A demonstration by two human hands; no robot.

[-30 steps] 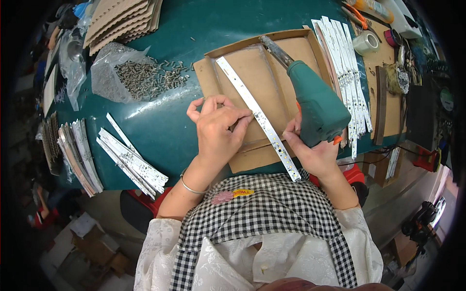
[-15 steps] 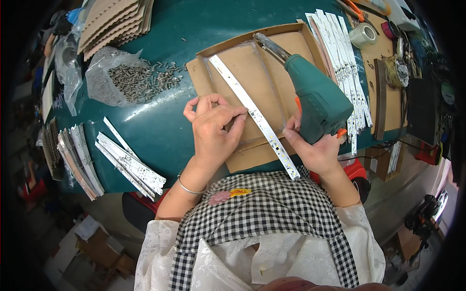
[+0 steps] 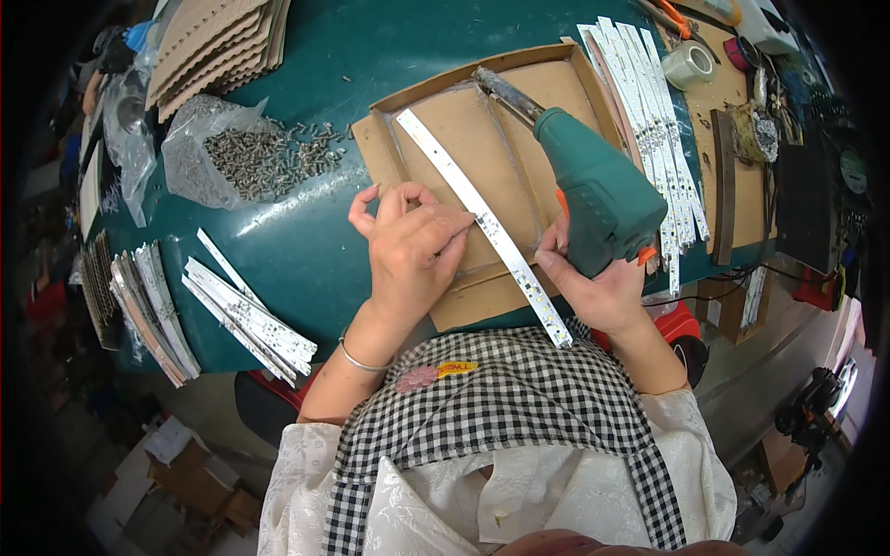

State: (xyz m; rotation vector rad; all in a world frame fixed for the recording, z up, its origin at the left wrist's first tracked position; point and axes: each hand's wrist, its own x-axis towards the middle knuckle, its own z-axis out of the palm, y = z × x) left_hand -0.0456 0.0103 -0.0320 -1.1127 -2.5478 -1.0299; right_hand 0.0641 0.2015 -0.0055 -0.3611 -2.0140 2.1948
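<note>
A narrow white LED circuit strip (image 3: 451,176) lies slantwise over a shallow cardboard tray (image 3: 533,176), its near end reaching past the tray toward my apron. My left hand (image 3: 408,246) is closed in a pinch, the index fingertip at the strip's left edge near its middle. Whether a small part sits in that pinch is hidden. On the other side of the strip, my right hand (image 3: 603,292) is wrapped under a dark green gun-shaped power tool (image 3: 603,190) with orange controls. The tool's body hides most of those fingers. Its long metal nose points up and left across the tray.
More LED strips lie in a pile (image 3: 649,130) to the right and a bundle (image 3: 250,315) at the left. Small metal pieces (image 3: 260,157) spill from a clear plastic bag (image 3: 190,153). Stacked cardboard (image 3: 213,46) stands far left; a pale tape roll (image 3: 688,65) sits far right.
The whole view has shifted slightly. The green tool sits a little farther left, while both hands keep nearly the same pose beside the strip.
</note>
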